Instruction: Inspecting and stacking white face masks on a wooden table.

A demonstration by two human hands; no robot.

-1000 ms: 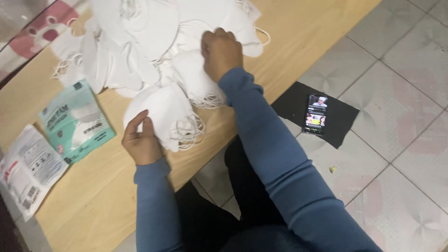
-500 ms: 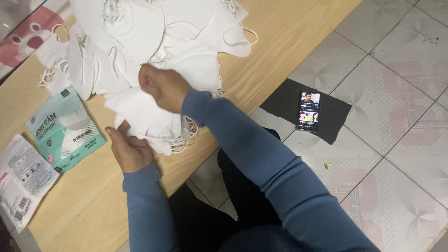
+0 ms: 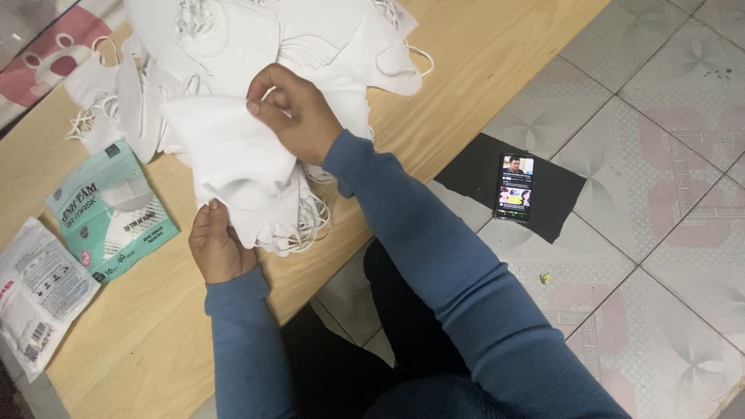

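The right hand [image 3: 299, 116] has its grip pinched together on the upper edge of a white face mask [image 3: 233, 159], thumb and fingertips clamped on the fabric. The left hand [image 3: 217, 248] has its grip closed on the lower edge of the same mask, the thumb showing on top and the fingers tucked out of sight beneath. Between the two hands the mask lies spread over a small stack of like masks [image 3: 299, 221], whose elastic ear loops spill out towards the near edge of the tabletop [image 3: 466, 85].

Beyond the hands, towards the far edge, a large loose heap of white masks [image 3: 256, 39] lies tangled, loops trailing. That heap looks much bigger than the stack under the hands, so by the look of it the gathering is at an early stage and most of the masks remain unsorted.

Towards the left end of the tabletop lie a teal mask packet [image 3: 109, 209] and, just beside it, a white and clear printed packet [image 3: 39, 291]; both lie flat, and whether they are filled cannot be told.

Off the tabletop, on the tiled floor [image 3: 660, 194], a smartphone [image 3: 514, 186] with a lit screen rests on a black cloth [image 3: 559, 194], well apart from the hands.
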